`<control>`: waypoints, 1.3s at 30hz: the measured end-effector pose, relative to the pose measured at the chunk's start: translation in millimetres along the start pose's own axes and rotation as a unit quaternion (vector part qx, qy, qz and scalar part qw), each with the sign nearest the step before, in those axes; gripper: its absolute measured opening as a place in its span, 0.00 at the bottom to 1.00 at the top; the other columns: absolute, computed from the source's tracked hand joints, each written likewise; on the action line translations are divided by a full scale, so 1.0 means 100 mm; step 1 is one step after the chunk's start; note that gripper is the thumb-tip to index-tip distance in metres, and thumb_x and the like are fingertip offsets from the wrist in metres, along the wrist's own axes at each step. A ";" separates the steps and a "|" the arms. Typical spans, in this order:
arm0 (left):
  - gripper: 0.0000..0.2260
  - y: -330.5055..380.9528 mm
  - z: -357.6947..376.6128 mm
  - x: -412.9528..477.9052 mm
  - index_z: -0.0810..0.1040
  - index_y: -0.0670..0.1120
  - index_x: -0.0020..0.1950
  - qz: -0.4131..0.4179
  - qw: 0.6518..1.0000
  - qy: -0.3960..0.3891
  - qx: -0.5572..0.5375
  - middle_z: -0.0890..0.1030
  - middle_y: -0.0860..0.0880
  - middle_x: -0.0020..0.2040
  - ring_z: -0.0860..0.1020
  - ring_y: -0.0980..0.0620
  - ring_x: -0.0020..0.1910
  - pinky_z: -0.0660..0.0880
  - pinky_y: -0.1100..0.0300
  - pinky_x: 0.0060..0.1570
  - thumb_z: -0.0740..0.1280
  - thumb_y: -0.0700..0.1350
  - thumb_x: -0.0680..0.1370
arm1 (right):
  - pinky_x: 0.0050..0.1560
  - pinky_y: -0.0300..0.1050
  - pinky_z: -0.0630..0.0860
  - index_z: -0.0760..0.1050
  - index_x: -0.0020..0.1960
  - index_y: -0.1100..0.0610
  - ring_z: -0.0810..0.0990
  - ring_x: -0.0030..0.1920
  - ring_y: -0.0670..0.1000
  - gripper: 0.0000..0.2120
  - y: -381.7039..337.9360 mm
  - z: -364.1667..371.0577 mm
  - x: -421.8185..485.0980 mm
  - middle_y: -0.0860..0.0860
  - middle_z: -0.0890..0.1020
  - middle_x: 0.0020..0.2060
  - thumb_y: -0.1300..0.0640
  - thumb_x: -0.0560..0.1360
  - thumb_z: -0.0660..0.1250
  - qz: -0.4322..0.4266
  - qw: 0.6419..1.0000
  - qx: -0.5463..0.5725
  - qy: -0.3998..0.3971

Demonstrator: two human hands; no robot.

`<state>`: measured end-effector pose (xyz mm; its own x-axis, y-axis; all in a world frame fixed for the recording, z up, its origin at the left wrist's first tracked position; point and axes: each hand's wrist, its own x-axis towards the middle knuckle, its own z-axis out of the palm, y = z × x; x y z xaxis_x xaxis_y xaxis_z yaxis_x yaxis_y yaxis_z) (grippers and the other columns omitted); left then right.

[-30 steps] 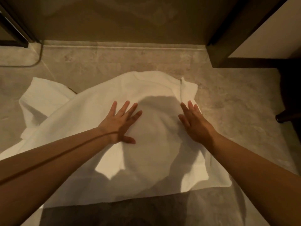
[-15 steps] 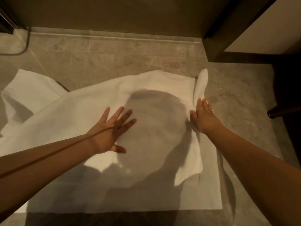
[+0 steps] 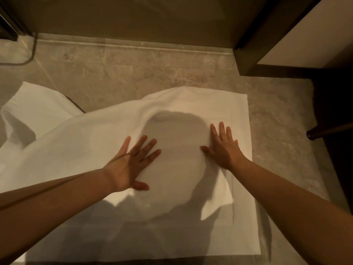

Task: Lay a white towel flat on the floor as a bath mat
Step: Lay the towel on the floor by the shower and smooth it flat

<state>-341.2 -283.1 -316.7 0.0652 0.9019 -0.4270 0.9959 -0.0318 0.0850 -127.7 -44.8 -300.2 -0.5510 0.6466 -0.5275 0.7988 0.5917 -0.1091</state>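
Smoothing step | white towel (image 3: 107, 150) on tiled floor (image 3: 152, 73), right edge flat, left end rumpled | left hand (image 3: 131, 163), right hand (image 3: 223, 148) palms down, fingers splayed, gripping nothing, pressing out creases

A dark round furniture leg (image 3: 328, 131) juts in at right over the mottled stone floor (image 3: 145, 73), below a dark-framed cabinet (image 3: 298, 41).

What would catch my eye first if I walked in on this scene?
Two bare hands pressed flat, fingers spread, on a white towel in the middle of the stone floor: the left hand and the right hand side by side. A dark rounded shadow lies on the cloth between them, and the towel's left part is rumpled.
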 end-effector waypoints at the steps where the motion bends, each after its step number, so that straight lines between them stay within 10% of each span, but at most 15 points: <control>1: 0.45 0.03 -0.01 0.01 0.22 0.53 0.69 0.001 1.000 -0.005 0.004 0.25 0.47 0.71 0.26 0.41 0.70 0.31 0.39 0.66 0.49 0.74 0.70 | 0.72 0.63 0.44 0.35 0.74 0.45 0.34 0.74 0.55 0.40 0.02 -0.01 0.02 0.51 0.34 0.75 0.34 0.74 0.54 0.000 1.000 -0.005 -0.005; 7: 0.38 0.06 -0.09 -0.02 0.28 0.51 0.72 0.018 0.999 0.032 -0.023 0.32 0.48 0.75 0.30 0.43 0.72 0.36 0.42 0.70 0.46 0.69 0.75 | 0.71 0.63 0.48 0.32 0.74 0.45 0.35 0.74 0.56 0.39 0.30 -0.11 0.06 0.50 0.33 0.75 0.34 0.74 0.52 -0.004 0.998 -0.051 -0.020; 10: 0.33 -0.14 -0.25 -0.07 0.46 0.49 0.76 -0.001 0.991 0.115 -0.065 0.45 0.44 0.77 0.42 0.42 0.75 0.44 0.39 0.71 0.48 0.64 0.77 | 0.71 0.64 0.48 0.34 0.75 0.49 0.37 0.74 0.60 0.37 0.23 -0.17 0.14 0.55 0.36 0.75 0.42 0.78 0.55 0.025 0.997 -0.068 -0.014; 14: 0.33 -0.41 -0.32 -0.08 0.43 0.50 0.77 -0.074 0.985 0.125 -0.087 0.43 0.46 0.78 0.41 0.45 0.76 0.41 0.43 0.71 0.51 0.63 0.77 | 0.73 0.60 0.47 0.40 0.76 0.52 0.40 0.75 0.59 0.38 -0.29 -0.23 0.19 0.58 0.41 0.76 0.57 0.76 0.61 -0.006 0.998 0.038 0.049; 22: 0.34 -0.95 -0.39 -0.34 0.48 0.48 0.77 -0.200 0.958 0.169 -0.113 0.48 0.46 0.78 0.46 0.48 0.76 0.47 0.44 0.71 0.42 0.66 0.76 | 0.72 0.53 0.48 0.42 0.76 0.51 0.42 0.75 0.57 0.36 -1.61 -0.18 0.18 0.56 0.44 0.76 0.43 0.77 0.59 -0.251 0.962 0.000 0.111; 29: 0.25 -1.31 -0.09 -0.79 0.54 0.47 0.76 -0.263 0.926 0.173 -0.210 0.56 0.45 0.77 0.56 0.46 0.75 0.56 0.46 0.70 0.49 0.55 0.81 | 0.71 0.65 0.50 0.32 0.74 0.50 0.36 0.74 0.59 0.41 -1.99 0.04 0.24 0.55 0.34 0.75 0.39 0.76 0.57 -0.212 0.975 -0.065 -0.008; 39: 0.27 -1.62 0.15 -0.83 0.44 0.54 0.77 -0.304 0.925 0.066 -0.217 0.40 0.52 0.77 0.38 0.52 0.75 0.41 0.41 0.71 0.40 0.60 0.78 | 0.69 0.68 0.46 0.27 0.72 0.48 0.33 0.74 0.56 0.43 -1.85 0.22 0.17 0.54 0.31 0.73 0.30 0.72 0.50 -0.181 0.974 -0.137 0.001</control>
<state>-507.2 -359.6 -308.3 -0.5356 0.7421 -0.4030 0.7252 0.6487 0.2307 -279.1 -153.5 -307.2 -0.7853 0.3720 -0.4950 0.4573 0.8874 -0.0586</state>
